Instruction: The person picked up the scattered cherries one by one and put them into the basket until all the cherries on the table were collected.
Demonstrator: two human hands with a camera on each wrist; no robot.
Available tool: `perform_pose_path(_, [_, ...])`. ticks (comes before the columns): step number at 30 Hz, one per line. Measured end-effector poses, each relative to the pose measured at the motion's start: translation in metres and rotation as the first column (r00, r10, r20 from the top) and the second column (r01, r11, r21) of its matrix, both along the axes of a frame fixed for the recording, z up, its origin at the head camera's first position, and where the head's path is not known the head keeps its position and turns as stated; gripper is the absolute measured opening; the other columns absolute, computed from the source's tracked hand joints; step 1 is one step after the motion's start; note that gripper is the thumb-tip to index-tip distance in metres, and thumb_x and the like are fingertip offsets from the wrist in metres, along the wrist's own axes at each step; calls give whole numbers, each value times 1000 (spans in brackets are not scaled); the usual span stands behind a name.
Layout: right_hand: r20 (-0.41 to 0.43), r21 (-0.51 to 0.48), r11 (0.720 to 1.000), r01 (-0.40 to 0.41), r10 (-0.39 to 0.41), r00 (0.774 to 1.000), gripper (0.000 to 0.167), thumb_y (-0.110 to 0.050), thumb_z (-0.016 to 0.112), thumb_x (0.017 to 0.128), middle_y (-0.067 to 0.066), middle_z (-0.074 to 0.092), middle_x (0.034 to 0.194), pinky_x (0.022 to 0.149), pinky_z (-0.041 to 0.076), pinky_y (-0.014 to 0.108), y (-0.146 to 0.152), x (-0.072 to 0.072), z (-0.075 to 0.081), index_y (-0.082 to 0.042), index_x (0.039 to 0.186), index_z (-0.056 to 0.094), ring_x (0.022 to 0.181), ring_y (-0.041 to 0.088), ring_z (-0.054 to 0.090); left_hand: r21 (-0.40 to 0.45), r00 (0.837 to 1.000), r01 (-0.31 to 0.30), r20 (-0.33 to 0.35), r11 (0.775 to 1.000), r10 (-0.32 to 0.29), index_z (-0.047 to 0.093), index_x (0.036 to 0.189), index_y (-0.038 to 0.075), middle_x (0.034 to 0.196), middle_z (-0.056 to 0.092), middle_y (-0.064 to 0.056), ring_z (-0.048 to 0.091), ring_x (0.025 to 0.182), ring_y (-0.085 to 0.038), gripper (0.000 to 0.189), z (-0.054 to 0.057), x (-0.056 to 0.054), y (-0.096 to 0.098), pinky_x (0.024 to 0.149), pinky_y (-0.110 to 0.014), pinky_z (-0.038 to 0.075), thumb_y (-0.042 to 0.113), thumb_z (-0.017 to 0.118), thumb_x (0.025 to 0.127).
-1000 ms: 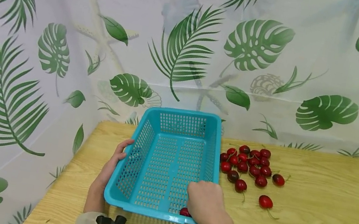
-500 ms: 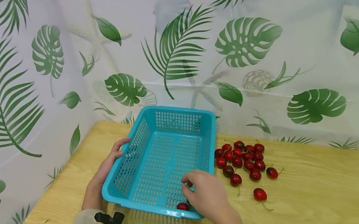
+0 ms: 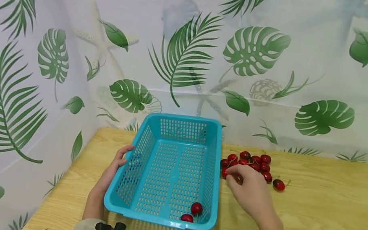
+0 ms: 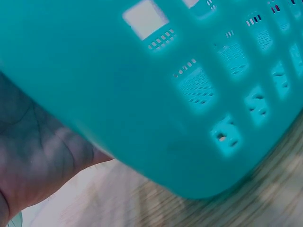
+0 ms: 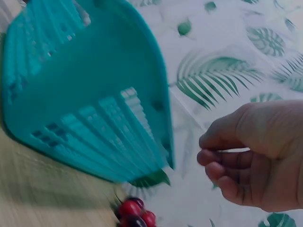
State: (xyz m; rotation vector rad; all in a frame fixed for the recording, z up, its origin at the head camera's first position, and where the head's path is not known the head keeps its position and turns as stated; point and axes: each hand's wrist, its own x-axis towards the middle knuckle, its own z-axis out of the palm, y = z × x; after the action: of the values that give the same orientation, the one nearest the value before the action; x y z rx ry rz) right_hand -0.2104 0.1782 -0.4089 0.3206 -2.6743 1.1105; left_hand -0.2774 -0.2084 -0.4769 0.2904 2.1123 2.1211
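A turquoise perforated plastic basket [image 3: 151, 218] is on the table at centre. My left hand [image 3: 107, 177] grips its left side, fingers hooked at the rim; in the left wrist view the palm [image 4: 38, 146] lies along the basket wall [image 4: 118, 104]. Inside, two red cherries [image 3: 196, 208] lie in the near right corner. To the right of the basket is a pile of dark red cherries [image 3: 265, 167] with stems. Over its near side hovers my right hand [image 3: 252, 188], covering part of the pile. Nothing shows between its loosely bent fingers in the right wrist view.
The wood-grain table [image 3: 327, 222] extends to the right. A white cloth with green leaf prints [image 3: 195, 51] hangs behind the table and along its left side. One cherry [image 3: 279, 185] lies at the pile's right edge. A black strap mount [image 3: 111, 229] is on my left wrist.
My right hand has let go of a cherry in the basket, lifted out and moved right over the pile. Two cherries now show inside. The left hand stays on the basket.
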Motion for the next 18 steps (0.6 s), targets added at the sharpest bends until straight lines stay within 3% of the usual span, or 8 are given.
perform_pose_path(6, [151, 149, 985, 83, -106, 983, 19, -12, 62, 93, 10, 69, 89, 59, 46, 35, 43, -4, -1, 1, 104, 69, 69, 18, 57, 48, 999, 30, 43, 998, -32, 23, 152, 19, 159, 18, -17, 34, 130, -42, 47, 1, 6, -2, 93, -40, 43, 22, 26, 105])
perform_pose_path(10, [266, 217, 974, 66, -124, 956, 17, -13, 63, 91, 7, 66, 83, 57, 44, 35, 61, -6, -4, 1, 98, 69, 67, 18, 55, 64, 999, 31, 41, 997, -33, 22, 152, 16, 159, 18, -16, 33, 131, -42, 47, 1, 7, -2, 95, -40, 41, 23, 27, 105])
perform_pose_path(13, [370, 231, 973, 17, -104, 923, 16, -16, 65, 91, 1, 57, 69, 54, 39, 33, 64, -6, -7, -4, 81, 65, 60, 15, 48, 65, 999, 23, 46, 998, -26, 22, 151, 16, 158, 19, -17, 33, 131, -42, 47, 0, 7, -2, 94, -40, 42, 23, 27, 105])
perform_pose_path(18, [466, 232, 972, -39, -76, 882, 40, -19, 71, 87, -5, 41, 48, 47, 31, 26, 57, -3, -14, -15, 54, 48, 46, 10, 38, 63, 999, 27, 41, 998, -29, 22, 151, 17, 158, 19, -18, 33, 131, -44, 47, -1, 8, -3, 93, -41, 43, 25, 28, 105])
